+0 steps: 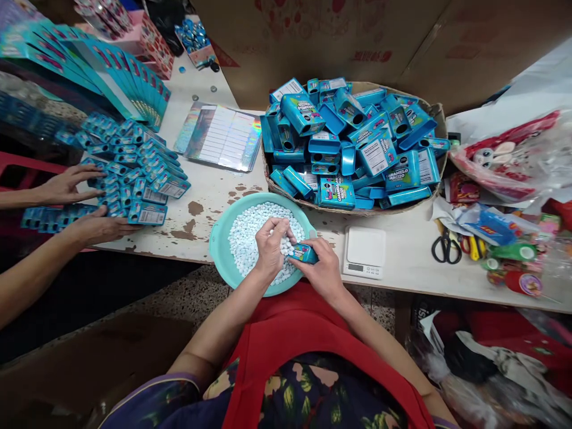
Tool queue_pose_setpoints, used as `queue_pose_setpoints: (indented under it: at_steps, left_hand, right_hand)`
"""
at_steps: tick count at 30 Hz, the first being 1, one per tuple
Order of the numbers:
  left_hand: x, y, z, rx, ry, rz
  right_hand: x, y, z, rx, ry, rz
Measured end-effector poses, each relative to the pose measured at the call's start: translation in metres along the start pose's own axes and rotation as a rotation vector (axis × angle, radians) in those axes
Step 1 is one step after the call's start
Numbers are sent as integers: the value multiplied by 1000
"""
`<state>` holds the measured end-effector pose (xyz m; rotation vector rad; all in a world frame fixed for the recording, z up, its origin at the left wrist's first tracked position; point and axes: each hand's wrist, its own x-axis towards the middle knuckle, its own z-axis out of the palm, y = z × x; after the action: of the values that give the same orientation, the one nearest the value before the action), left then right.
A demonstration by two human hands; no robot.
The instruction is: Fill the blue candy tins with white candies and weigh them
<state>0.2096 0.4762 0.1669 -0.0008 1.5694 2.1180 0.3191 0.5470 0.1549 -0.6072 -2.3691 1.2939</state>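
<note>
Over the turquoise bowl point(218, 253) both of my hands come together. My right hand point(322, 262) is wrapped round a small blue candy tin point(305, 253) with "Caramelo Macizo" printed on it, tilted toward the left. My left hand point(270, 247) has its fingers curled round several small white candies point(286, 244) beside the tin's left end. Many more white candies point(250, 232) fill the bowl below. Whether any candies are inside the tin is hidden from me.
Behind the bowl stands a cardboard box point(286, 195) heaped with blue tins. A white scale point(365, 247) sits to the right, with scissors point(445, 247) farther along. At left, a co-worker's hands point(84, 229) touch rows of tins point(147, 173). Sticker sheets point(223, 137) lie between.
</note>
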Motion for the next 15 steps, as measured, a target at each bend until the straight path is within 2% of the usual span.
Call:
queue_pose_setpoints:
  at_steps: [15]
  left_hand:
    - [-4, 0, 4, -23, -67, 20]
  right_hand:
    - [0, 5, -2, 71, 21, 50]
